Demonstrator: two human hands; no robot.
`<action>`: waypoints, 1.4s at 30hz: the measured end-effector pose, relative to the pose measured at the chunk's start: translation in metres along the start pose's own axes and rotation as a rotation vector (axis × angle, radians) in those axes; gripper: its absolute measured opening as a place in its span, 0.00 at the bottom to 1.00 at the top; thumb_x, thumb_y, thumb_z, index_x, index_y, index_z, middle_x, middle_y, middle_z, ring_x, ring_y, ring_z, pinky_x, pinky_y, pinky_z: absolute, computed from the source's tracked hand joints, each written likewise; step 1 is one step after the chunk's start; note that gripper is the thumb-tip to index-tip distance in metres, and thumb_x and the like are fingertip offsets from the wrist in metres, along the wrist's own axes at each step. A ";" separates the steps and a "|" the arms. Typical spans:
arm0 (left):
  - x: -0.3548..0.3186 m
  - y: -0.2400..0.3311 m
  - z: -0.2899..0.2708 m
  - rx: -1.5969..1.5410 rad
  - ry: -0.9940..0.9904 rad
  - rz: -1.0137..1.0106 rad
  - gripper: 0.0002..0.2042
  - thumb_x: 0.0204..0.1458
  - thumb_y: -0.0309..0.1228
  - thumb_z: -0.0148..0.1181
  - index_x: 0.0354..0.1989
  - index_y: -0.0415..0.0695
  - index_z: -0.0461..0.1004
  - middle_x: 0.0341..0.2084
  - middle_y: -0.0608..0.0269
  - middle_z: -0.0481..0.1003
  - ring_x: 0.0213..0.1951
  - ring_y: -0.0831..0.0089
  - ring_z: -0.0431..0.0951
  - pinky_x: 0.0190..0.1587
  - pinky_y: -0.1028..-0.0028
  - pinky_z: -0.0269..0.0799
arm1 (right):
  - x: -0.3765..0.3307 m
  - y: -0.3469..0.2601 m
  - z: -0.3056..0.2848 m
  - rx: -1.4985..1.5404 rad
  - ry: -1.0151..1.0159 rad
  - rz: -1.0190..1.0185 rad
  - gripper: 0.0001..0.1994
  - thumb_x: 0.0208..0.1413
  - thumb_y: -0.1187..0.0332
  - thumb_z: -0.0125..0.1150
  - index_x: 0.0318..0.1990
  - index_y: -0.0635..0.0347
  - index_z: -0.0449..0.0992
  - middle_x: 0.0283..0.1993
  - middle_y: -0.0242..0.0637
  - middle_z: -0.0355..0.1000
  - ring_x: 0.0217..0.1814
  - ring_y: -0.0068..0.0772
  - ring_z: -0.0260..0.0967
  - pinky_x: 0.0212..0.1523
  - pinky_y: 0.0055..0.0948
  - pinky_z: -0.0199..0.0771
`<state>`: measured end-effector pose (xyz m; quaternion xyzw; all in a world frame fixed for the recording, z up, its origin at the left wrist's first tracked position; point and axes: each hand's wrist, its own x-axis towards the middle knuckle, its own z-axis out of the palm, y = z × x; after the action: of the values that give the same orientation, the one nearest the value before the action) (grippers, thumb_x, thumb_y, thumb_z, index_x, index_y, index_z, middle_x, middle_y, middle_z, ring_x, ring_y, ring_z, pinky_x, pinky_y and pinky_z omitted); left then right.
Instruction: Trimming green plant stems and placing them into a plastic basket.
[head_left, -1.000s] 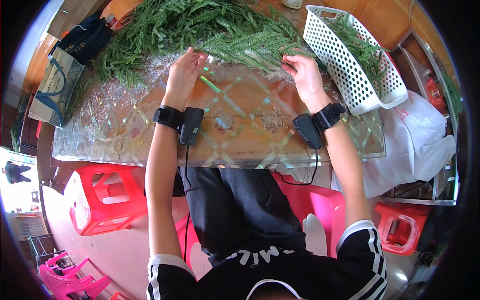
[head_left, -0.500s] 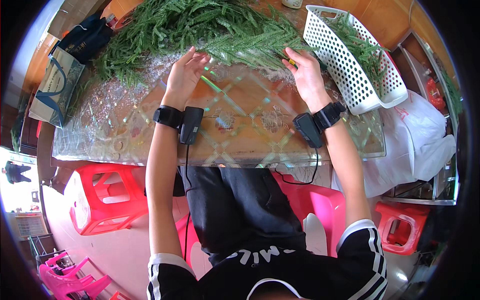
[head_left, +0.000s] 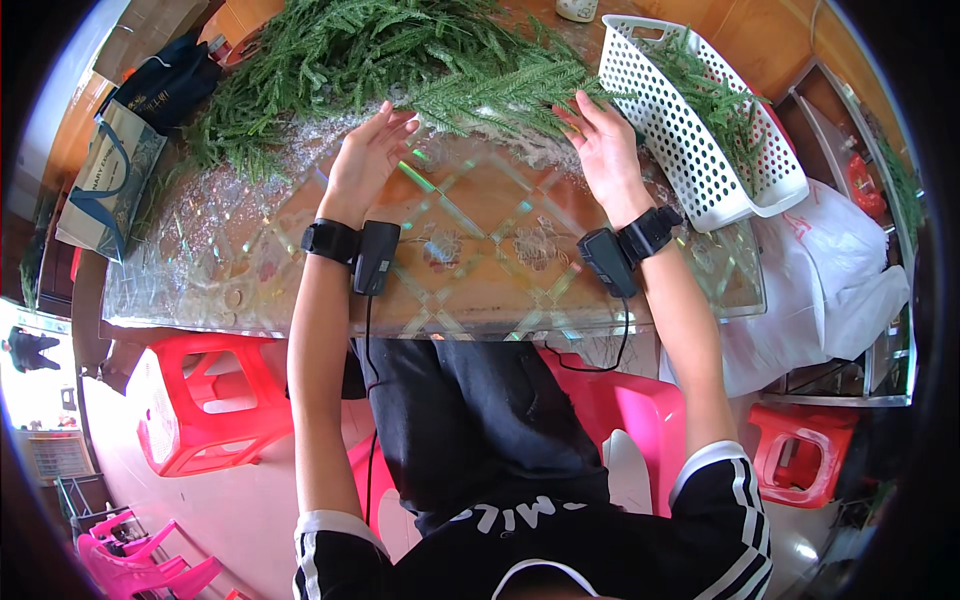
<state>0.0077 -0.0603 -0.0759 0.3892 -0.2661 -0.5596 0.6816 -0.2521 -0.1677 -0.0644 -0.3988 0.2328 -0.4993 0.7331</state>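
I have both bare hands raised at the near side of a heap of green branches (head_left: 350, 62) on the glass-topped table (head_left: 480, 285). One frosted green sprig (head_left: 500, 94) spans the gap between them. My left hand (head_left: 364, 158) is at its left tip, fingers loosely bent and slightly apart; I can't tell whether thumb and forefinger pinch it. My right hand (head_left: 608, 155) is at its other end, fingers parted and curved, their grip also unclear to me. White flecks (head_left: 305, 145) dust the glass, and a white basket (head_left: 652, 120) holding greenery stands just beyond my right hand.
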 end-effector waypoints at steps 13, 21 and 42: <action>0.001 -0.004 0.000 -0.026 -0.014 0.093 0.11 0.53 0.38 0.51 0.35 0.41 0.69 0.35 0.62 0.70 0.40 0.75 0.70 0.35 0.79 0.64 | 0.005 0.006 -0.009 0.202 -0.117 0.046 0.05 0.50 0.68 0.56 0.33 0.56 0.69 0.36 0.31 0.69 0.44 0.29 0.66 0.45 0.26 0.60; 0.006 -0.007 -0.008 -0.223 -0.212 0.143 0.13 0.53 0.40 0.49 0.33 0.42 0.68 0.34 0.62 0.70 0.41 0.69 0.68 0.39 0.73 0.64 | -0.006 -0.004 0.008 0.344 -0.314 0.076 0.05 0.54 0.69 0.50 0.36 0.59 0.68 0.38 0.36 0.69 0.46 0.31 0.65 0.49 0.29 0.62; -0.022 0.000 0.040 0.180 -0.439 0.141 0.12 0.56 0.38 0.43 0.29 0.42 0.65 0.20 0.64 0.69 0.26 0.70 0.72 0.48 0.68 0.65 | -0.015 -0.012 0.019 -0.062 -0.674 -0.050 0.09 0.52 0.68 0.54 0.35 0.65 0.65 0.39 0.37 0.64 0.23 0.24 0.61 0.29 0.28 0.64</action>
<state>-0.0294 -0.0478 -0.0525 0.2978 -0.4832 -0.5558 0.6074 -0.2501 -0.1497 -0.0449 -0.5690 -0.0176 -0.3497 0.7441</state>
